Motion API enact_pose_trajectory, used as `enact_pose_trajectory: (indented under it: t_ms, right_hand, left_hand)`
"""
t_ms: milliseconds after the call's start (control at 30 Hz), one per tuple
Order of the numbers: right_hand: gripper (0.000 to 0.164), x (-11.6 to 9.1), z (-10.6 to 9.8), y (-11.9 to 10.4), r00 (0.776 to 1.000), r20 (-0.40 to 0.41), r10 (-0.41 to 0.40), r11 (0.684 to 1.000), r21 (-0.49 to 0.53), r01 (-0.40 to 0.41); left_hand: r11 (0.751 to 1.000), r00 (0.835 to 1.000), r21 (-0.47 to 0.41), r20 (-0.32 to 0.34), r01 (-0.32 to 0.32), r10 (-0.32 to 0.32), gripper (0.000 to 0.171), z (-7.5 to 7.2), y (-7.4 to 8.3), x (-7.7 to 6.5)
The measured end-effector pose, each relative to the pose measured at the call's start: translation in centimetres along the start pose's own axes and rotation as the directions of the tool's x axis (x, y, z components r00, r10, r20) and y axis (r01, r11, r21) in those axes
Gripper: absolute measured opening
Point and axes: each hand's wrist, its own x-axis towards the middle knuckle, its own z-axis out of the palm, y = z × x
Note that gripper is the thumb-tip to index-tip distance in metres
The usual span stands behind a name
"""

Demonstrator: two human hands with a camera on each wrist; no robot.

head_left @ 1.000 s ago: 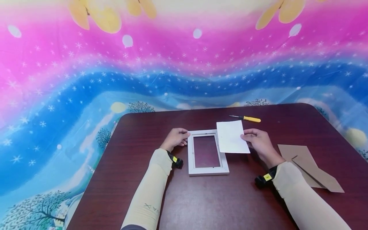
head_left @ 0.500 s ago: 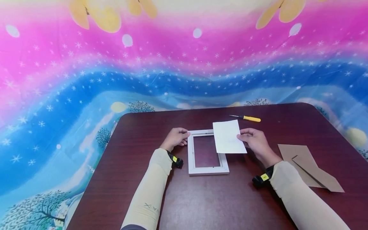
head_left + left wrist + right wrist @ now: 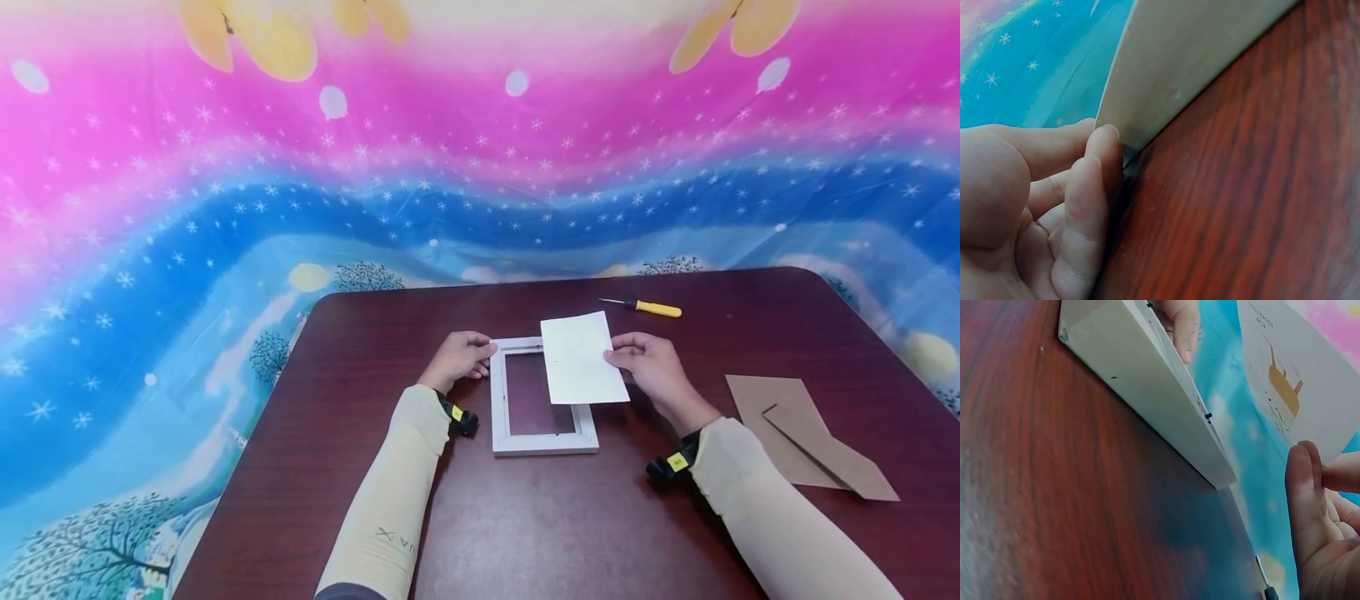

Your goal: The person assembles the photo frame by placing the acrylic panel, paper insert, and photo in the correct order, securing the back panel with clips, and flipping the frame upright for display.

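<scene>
The paper (image 3: 585,358) has moved left, over the frame (image 3: 545,444). Your right hand (image 3: 651,367) pinches its edge: keep it level; your left hand (image 3: 456,364) pinches the frame's corner: hold steady.

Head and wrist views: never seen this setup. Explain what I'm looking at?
No machine here: a person works with two bare hands. One camera is worn on the head, looking forward and down over the dark reddish table; the black wrist cameras each look closely at that hand's work.

The left hand pinches the far left corner of a white frame lying on the table. The right hand pinches a white sheet by its edge; in the head view it hides the frame's far right corner. The right wrist view shows printing on the sheet's other face.

Beyond the frame lies a yellow-handled screwdriver. To its right lies a brown board with a narrower brown piece across it.
</scene>
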Motion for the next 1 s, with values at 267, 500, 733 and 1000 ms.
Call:
enact_pose_trajectory:
  t_ms: [267, 500, 733, 1000]
  right_hand:
    - [0.034, 0.2, 1.0, 0.0, 0.999, 0.007, -0.033, 0.999, 0.000, 0.033]
    - [0.033, 0.2, 1.6, -0.1, 1.000, 0.014, -0.015, 1.000, -0.011, 0.015]
    - [0.033, 0.3, 2.2, -0.1, 0.999, 0.039, -0.033, 0.999, 0.004, 0.032]
    - [0.032, 0.1, 3.1, -0.2, 0.998, 0.051, -0.029, 1.000, 0.000, 0.030]
  left_hand:
    - [1.000, 1.000, 0.010, -0.002, -0.004, 0.004, 0.034, -0.2, 0.2, 0.1]
    - [1.000, 1.000, 0.009, 0.004, -0.002, 0.002, 0.034, -0.1, 0.2, 0.1]
    - [1.000, 1.000, 0.004, -0.006, -0.005, 0.005, 0.032, -0.1, 0.3, 0.0]
    - [1.000, 1.000, 0.021, -0.011, -0.004, 0.005, 0.031, 0.1, 0.1, 0.0]
